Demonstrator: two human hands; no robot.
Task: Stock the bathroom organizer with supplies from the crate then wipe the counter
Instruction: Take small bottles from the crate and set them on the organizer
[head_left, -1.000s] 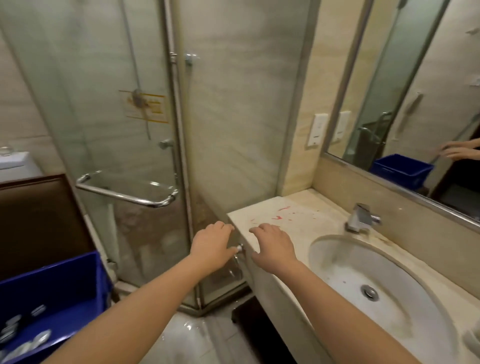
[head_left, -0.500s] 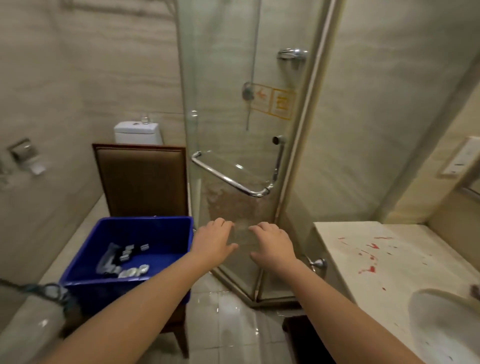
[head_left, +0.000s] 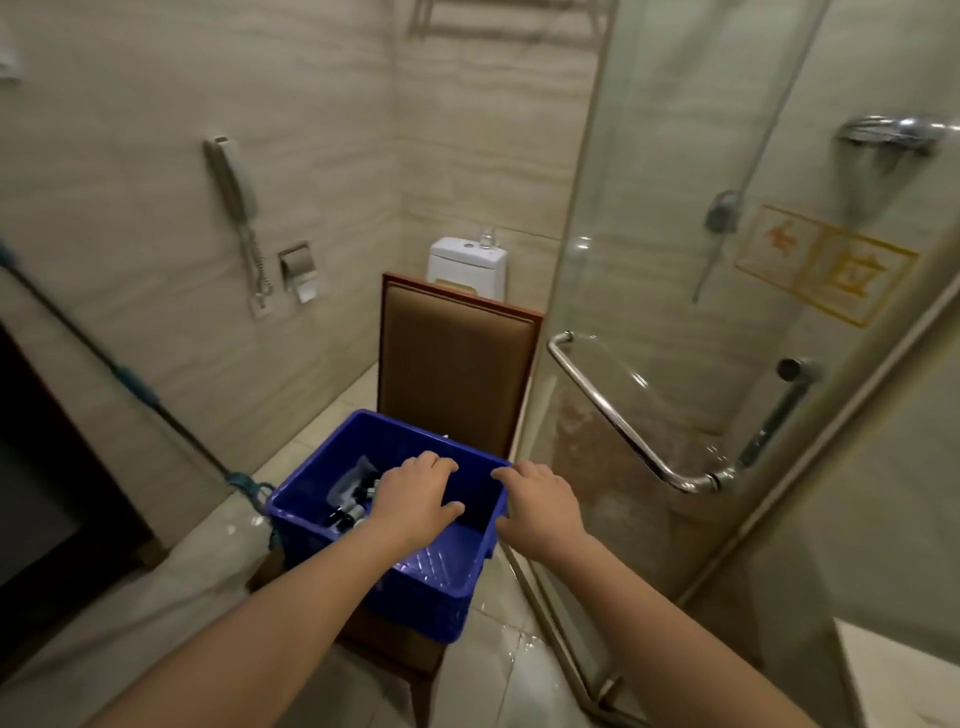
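Both hands, left hand (head_left: 415, 501) and right hand (head_left: 540, 506), hover spread and empty over the blue crate (head_left: 311, 512) on the chair (head_left: 457, 358), where small bottles (head_left: 350, 512), seemingly loose, could slip from a hasty grab.

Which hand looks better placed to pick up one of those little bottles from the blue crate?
Probably the left hand: it hovers open over the inside of the blue crate, right beside the small bottles. The right hand hangs open over the crate's right rim, farther from them.
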